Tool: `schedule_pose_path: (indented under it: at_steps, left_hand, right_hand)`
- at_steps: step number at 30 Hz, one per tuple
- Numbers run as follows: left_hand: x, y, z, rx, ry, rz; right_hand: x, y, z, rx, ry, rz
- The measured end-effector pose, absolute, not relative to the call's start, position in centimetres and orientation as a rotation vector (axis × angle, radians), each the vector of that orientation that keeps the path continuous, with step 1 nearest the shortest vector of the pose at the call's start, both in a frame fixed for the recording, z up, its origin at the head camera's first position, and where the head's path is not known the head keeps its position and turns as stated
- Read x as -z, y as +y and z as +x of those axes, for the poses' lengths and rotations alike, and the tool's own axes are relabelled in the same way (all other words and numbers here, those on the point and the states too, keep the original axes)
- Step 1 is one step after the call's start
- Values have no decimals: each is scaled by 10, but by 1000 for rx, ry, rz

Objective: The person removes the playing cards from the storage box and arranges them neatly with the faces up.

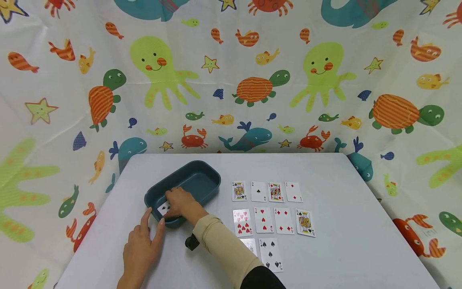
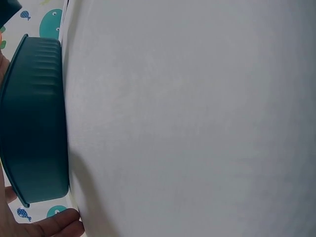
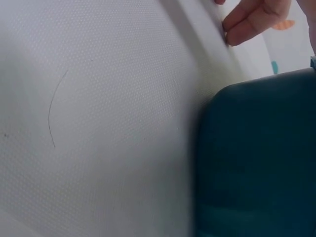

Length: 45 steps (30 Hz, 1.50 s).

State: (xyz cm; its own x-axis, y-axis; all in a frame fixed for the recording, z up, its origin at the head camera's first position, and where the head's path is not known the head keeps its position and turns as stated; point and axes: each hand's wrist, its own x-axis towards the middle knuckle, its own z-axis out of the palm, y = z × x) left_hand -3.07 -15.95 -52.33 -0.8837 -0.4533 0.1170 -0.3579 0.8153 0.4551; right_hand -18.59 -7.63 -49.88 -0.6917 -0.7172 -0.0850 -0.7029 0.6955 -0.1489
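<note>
In the head view a dark teal oblong tub (image 1: pixel 200 182) stands on the left half of the white table. My right hand (image 1: pixel 180 202) reaches inside it, with thumb and fingers at opposite edges of a playing card (image 1: pixel 163 208) showing black pips. The card's right part is hidden by the hand. My left hand (image 1: pixel 140 249) is at the tub's near left corner, thumb and forefinger spread apart by the rim. The tub's outer wall (image 2: pixel 34 123) fills the left of the left wrist view; its side (image 3: pixel 256 163) also shows in the right wrist view.
Face-up playing cards lie in rows right of the tub, including a five of spades (image 1: pixel 270 255) and a king (image 1: pixel 305 222). My right sleeve (image 1: pixel 231 245) covers part of the nearest row. Behind the table hangs a sea-animal curtain (image 1: pixel 223 104).
</note>
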Motion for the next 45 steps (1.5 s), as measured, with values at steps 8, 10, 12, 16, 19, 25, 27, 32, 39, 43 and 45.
schedule_pose_path:
  at_steps: [8, 10, 12, 16, 19, 25, 27, 32, 39, 43, 45]
  left_hand:
    - [526, -159, -31, 630, -2790, 646]
    - [526, -158, -31, 625, -2796, 654]
    - [527, -157, -32, 626, -2796, 657]
    - [526, -155, -33, 628, -2800, 659]
    - [526, -154, -34, 618, -2802, 664]
    - [525, -156, -32, 611, -2788, 652]
    - [524, -157, -31, 609, -2784, 650]
    - [522, -159, -30, 614, -2790, 645]
    - [522, -158, -31, 628, -2784, 650]
    - [523, -158, -31, 629, -2768, 650]
    - [523, -158, -31, 631, -2768, 655]
  right_hand:
    - [501, -73, -189, 230, 2759, -1193]
    - [500, -70, -190, 296, 2748, -1192]
    - [499, -66, -193, 373, 2736, -1184]
    - [494, -53, -201, 639, 2670, -1104]
    - [490, -40, -206, 859, 2604, -1032]
    - [483, -15, -205, 1203, 2475, -900]
    - [481, -9, -202, 1309, 2420, -869]
    - [475, 8, -193, 1550, 2213, -850]
    - [468, 36, -181, 1815, 1848, -855]
    - [466, 53, -174, 1893, 1693, -864]
    - [465, 62, -168, 1909, 1645, -871]
